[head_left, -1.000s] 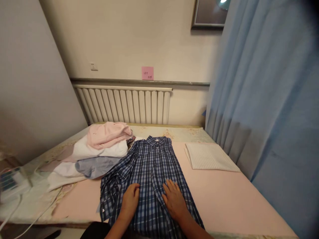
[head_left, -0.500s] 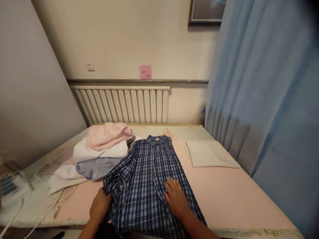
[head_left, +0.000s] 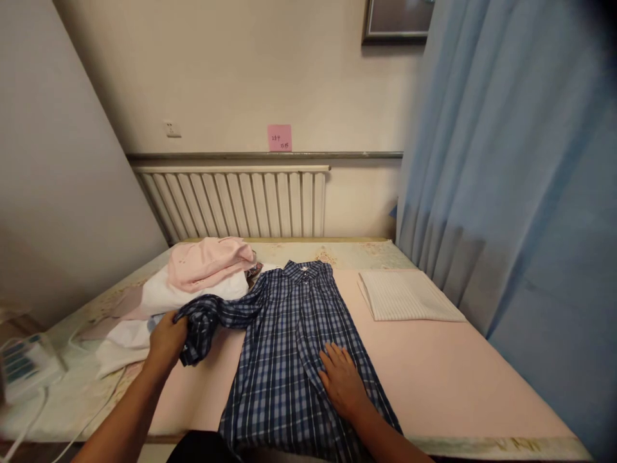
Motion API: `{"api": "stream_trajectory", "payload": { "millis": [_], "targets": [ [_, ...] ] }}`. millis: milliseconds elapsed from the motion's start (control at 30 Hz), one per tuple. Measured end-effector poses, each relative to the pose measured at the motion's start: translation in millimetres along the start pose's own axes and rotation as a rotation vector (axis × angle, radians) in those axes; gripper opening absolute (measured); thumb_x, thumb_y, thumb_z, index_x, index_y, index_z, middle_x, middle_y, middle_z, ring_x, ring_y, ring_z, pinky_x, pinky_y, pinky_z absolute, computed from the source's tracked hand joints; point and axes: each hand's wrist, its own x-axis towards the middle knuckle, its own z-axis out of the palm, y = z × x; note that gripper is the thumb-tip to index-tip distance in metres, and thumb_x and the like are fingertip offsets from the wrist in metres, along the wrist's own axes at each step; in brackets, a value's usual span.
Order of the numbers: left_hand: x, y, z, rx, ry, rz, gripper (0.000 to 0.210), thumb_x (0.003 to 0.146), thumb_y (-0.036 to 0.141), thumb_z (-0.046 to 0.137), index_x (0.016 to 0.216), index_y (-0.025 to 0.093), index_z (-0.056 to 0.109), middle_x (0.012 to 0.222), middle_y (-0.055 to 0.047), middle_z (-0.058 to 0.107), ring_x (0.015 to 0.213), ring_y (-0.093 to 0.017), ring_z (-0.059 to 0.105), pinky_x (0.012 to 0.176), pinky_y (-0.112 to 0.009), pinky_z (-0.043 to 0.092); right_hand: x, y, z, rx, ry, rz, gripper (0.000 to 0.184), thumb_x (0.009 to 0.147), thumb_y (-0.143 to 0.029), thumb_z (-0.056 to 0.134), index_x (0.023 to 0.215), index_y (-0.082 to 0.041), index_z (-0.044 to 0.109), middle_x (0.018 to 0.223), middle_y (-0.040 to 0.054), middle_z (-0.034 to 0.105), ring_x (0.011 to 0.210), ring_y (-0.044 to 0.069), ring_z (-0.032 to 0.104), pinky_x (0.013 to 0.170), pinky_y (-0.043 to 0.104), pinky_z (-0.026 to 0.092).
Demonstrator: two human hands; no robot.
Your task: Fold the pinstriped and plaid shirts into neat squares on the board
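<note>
A blue plaid shirt (head_left: 284,354) lies front up on the pink sheet, its collar toward the wall and its lower end at the near edge. My left hand (head_left: 167,337) is closed on the shirt's left-side sleeve and holds it out to the left, raised and bunched in front of the clothes pile. My right hand (head_left: 343,379) rests flat on the lower right of the shirt front, fingers stretched out. No right-side sleeve shows; it is out of sight.
Left of the shirt is a pile of clothes (head_left: 207,263) in pink, white and grey. A folded striped cloth (head_left: 409,296) lies at the right. A power strip (head_left: 29,366) with cords sits at the far left. A blue curtain (head_left: 482,161) borders the right side.
My left hand has moved left and away from me, drawing the sleeve out from beside the shirt body. My right hand has stayed nearly in place on the shirt.
</note>
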Motion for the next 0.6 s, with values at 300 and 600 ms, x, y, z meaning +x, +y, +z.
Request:
{"api": "stream_trajectory", "payload": {
  "millis": [300, 600],
  "targets": [
    [2.7, 71.0, -22.0, -0.232, 0.028, 0.012, 0.033, 0.078, 0.031, 0.047, 0.101, 0.019, 0.067, 0.091, -0.004, 0.071, 0.083, -0.022, 0.064, 0.075, -0.03, 0.049, 0.4, 1.3, 2.4, -0.017, -0.021, -0.001, 0.039, 0.095, -0.034, 0.045, 0.131, -0.021, 0.055, 0.145, 0.0088, 0.047, 0.138, 0.027, 0.036, 0.115, 0.048, 0.026],
    [18.1, 79.7, -18.3, -0.17, -0.009, 0.007, 0.033, 0.078, 0.03, 0.047, 0.1, 0.018, 0.068, 0.089, -0.006, 0.071, 0.084, -0.022, 0.064, 0.074, -0.03, 0.049, 0.4, 1.5, 3.1, -0.032, -0.022, 0.004, 0.039, 0.096, -0.034, 0.043, 0.132, -0.022, 0.055, 0.145, 0.0073, 0.047, 0.138, 0.026, 0.036, 0.115, 0.047, 0.026]
  ]
}}
